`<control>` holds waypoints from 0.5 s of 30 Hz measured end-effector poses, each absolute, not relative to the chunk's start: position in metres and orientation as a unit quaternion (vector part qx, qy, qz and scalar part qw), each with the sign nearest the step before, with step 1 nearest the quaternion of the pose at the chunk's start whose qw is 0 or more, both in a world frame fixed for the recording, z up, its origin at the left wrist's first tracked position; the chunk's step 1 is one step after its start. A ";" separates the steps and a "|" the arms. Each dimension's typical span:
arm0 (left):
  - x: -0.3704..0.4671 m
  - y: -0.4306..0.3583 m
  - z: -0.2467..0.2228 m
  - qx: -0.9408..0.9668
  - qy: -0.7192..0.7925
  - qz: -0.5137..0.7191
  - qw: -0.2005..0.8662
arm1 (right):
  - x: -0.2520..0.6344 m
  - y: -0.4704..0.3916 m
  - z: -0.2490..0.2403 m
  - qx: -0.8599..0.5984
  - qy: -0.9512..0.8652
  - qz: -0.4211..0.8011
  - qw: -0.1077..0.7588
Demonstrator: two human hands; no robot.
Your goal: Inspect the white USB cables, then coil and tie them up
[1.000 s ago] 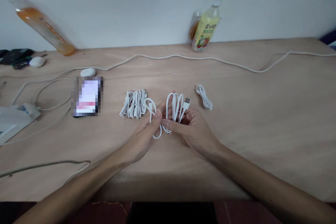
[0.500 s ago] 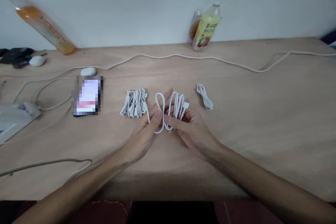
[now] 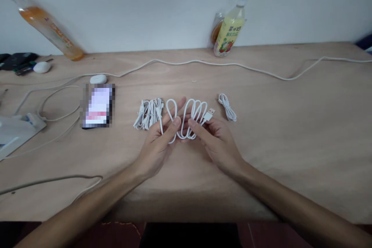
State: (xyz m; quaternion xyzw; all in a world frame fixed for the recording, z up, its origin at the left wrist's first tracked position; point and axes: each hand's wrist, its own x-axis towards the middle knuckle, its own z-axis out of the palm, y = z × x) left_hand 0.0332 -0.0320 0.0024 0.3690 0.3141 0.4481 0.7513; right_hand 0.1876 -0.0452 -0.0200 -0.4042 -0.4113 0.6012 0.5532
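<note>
Between my two hands a white USB cable (image 3: 183, 133) is laid in several side-by-side loops, held just above the table. My left hand (image 3: 158, 139) pinches the left loop under its thumb, fingers stretched behind it. My right hand (image 3: 217, 137) grips the bunched loops with its thumb in front; the USB plug (image 3: 209, 114) sticks out above its fingers. Just behind my left hand lies a row of bundled white cables (image 3: 148, 114). One more bundled white cable (image 3: 227, 107) lies on its own, beyond my right hand.
A phone (image 3: 99, 104) and a white earbud case (image 3: 98, 79) lie left. A long white cord (image 3: 215, 62) crosses the wooden table (image 3: 290, 135). An orange drink bottle (image 3: 48, 31) and a yellow-labelled bottle (image 3: 231, 27) stand by the wall. A white power strip (image 3: 17, 131) sits far left.
The loops have spread wider between my hands. My left hand has shifted slightly left, and the USB plug has moved a little right and tilted up.
</note>
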 end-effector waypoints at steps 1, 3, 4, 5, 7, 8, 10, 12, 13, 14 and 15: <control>0.033 -0.031 0.003 0.365 0.315 0.453 0.750 | 0.188 -0.046 -0.020 -0.412 -0.426 0.591 0.547; 0.033 -0.030 0.004 0.359 0.317 0.460 0.748 | 0.189 -0.047 -0.019 -0.431 -0.452 0.568 0.536; 0.033 -0.029 0.004 0.358 0.317 0.461 0.747 | 0.190 -0.048 -0.018 -0.444 -0.465 0.551 0.532; 0.033 -0.028 0.004 0.357 0.319 0.462 0.747 | 0.191 -0.048 -0.018 -0.459 -0.479 0.530 0.528; 0.032 -0.028 0.002 0.356 0.326 0.463 0.743 | 0.193 -0.047 -0.017 -0.481 -0.505 0.490 0.523; 0.032 -0.027 0.001 0.356 0.332 0.463 0.741 | 0.195 -0.045 -0.017 -0.485 -0.516 0.479 0.519; 0.031 -0.027 -0.002 0.352 0.343 0.464 0.737 | 0.199 -0.041 -0.016 -0.478 -0.526 0.489 0.506; 0.030 -0.026 -0.004 0.346 0.350 0.465 0.736 | 0.203 -0.037 -0.016 -0.467 -0.519 0.520 0.492; 0.030 -0.026 -0.004 0.342 0.353 0.466 0.735 | 0.205 -0.035 -0.016 -0.463 -0.512 0.533 0.490; 0.030 -0.025 -0.004 0.339 0.356 0.468 0.735 | 0.206 -0.034 -0.016 -0.459 -0.504 0.544 0.490; 0.030 -0.025 -0.004 0.335 0.359 0.469 0.734 | 0.207 -0.032 -0.017 -0.457 -0.496 0.551 0.491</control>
